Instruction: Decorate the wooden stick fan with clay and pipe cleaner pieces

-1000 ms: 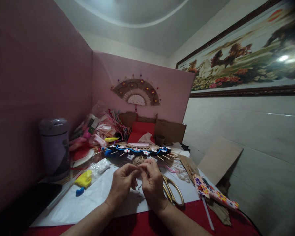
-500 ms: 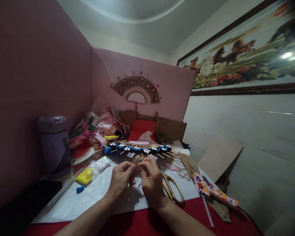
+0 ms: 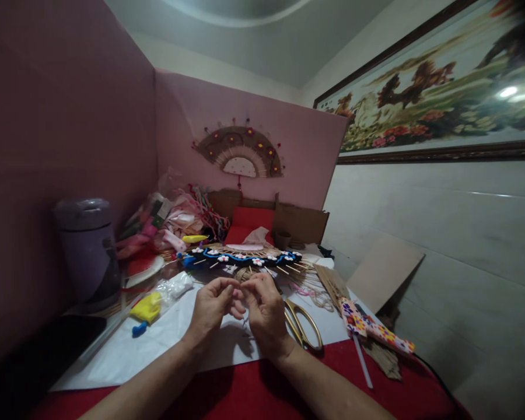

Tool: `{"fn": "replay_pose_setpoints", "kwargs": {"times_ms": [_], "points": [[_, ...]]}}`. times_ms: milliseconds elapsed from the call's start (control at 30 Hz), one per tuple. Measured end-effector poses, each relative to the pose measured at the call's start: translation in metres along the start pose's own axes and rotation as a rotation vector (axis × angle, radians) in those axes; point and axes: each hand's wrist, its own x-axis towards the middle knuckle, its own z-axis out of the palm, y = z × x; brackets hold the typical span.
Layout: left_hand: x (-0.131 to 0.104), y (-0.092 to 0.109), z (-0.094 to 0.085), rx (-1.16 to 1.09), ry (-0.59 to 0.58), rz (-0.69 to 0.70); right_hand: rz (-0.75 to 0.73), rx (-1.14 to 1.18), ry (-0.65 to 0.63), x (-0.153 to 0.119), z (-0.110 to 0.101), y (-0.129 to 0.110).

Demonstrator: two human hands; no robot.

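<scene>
My left hand (image 3: 213, 306) and my right hand (image 3: 266, 312) meet over the white sheet (image 3: 175, 344), their thumbs and forefingers pinched close together. Whatever lies between the fingertips is too small to make out. Right behind them sits a ball of twine (image 3: 246, 274), partly hidden by my fingers. Beyond it lies a dark fan (image 3: 245, 260) of thin sticks, trimmed with white flowers and a wavy blue line. Gold-handled scissors (image 3: 306, 326) rest beside my right hand, blades partly covered.
To the left are a purple flask (image 3: 87, 256), yellow clay (image 3: 146, 308) and a blue lump (image 3: 139, 329). A glue gun with a flowered cover (image 3: 376, 329) lies on the right, near loose twine (image 3: 321, 299). Another fan (image 3: 240, 153) hangs on the pink panel.
The view has shifted slightly, so everything sits a little higher and further left. My hands remain pinched together, with the left fingers slightly more spread.
</scene>
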Motion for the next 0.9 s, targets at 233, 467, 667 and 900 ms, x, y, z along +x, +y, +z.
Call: {"fn": "replay_pose_setpoints", "kwargs": {"times_ms": [233,467,667,900], "points": [[-0.003,0.002,0.000,0.066,0.090,0.009,-0.001,-0.030,-0.056,0.000,-0.001,-0.005],[-0.004,0.006,0.002,0.126,0.107,0.072,-0.040,-0.022,-0.046,0.000,-0.001,-0.005],[-0.009,0.006,0.006,0.190,0.070,0.164,-0.046,-0.009,-0.014,0.001,-0.002,-0.005],[-0.010,0.005,0.007,0.221,0.051,0.193,-0.045,0.036,-0.021,0.001,-0.002,-0.006]]}}
